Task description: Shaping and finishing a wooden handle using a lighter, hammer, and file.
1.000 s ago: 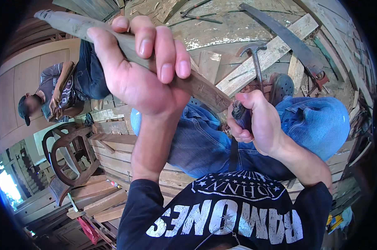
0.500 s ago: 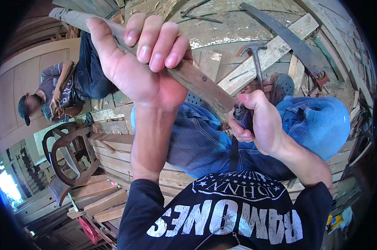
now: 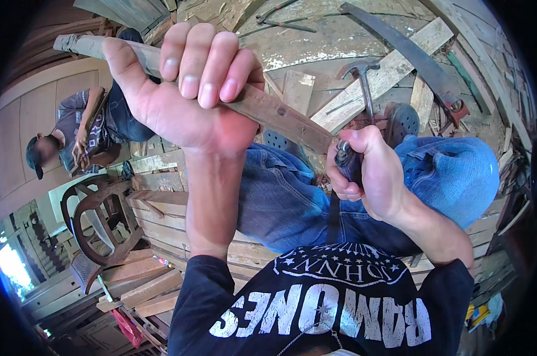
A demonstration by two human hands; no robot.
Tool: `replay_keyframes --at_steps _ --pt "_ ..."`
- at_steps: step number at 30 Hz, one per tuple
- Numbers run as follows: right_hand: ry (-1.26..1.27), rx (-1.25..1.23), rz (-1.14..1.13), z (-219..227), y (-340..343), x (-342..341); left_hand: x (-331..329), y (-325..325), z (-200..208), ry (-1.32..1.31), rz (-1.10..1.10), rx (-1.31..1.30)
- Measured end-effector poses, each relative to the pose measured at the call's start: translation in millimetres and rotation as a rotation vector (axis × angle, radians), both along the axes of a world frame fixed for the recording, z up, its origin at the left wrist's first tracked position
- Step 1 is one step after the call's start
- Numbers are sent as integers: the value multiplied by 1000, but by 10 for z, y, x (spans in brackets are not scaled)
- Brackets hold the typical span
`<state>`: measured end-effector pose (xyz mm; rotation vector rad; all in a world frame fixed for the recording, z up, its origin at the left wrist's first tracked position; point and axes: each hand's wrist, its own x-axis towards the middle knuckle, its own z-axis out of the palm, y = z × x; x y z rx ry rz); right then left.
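Observation:
A long, narrow wooden strip (image 3: 280, 118) runs slantwise in front of me, its far end up at the left. My left hand (image 3: 176, 110) is shut round the strip, palm upward, fingers curled over its upper side. At the strip's lower right end is my right hand (image 3: 378, 163), closed on a dark, rounded tool (image 3: 348, 165) with a shiny metal tip. That tip sits close by the strip's end; whether they touch I cannot tell. Most of the tool is hidden in my fist, so its kind does not show.
On the wooden floor beyond my knees lie a claw hammer (image 3: 363, 80), a handsaw (image 3: 405, 53), a pale board (image 3: 387, 74) and dark pincers (image 3: 286, 24). At the left, another person (image 3: 81, 121) sits near a dark wooden chair frame (image 3: 99, 219). Loose planks (image 3: 144, 285) lie lower left.
My left hand has shifted left and slightly down with the strip, whose far end now reaches further left and lower. My right hand has barely moved, still holding the dark tool.

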<state>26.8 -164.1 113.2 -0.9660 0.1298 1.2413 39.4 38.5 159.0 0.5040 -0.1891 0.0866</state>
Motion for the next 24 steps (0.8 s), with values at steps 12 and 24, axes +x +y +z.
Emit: replay_keyframes --at_steps 12,24 --pt "-1676 -995 856 -137 -102 36 -25 62 33 -61 63 128" --pt "-1537 -997 1366 -218 -23 -64 -76 81 49 -66 28 59"
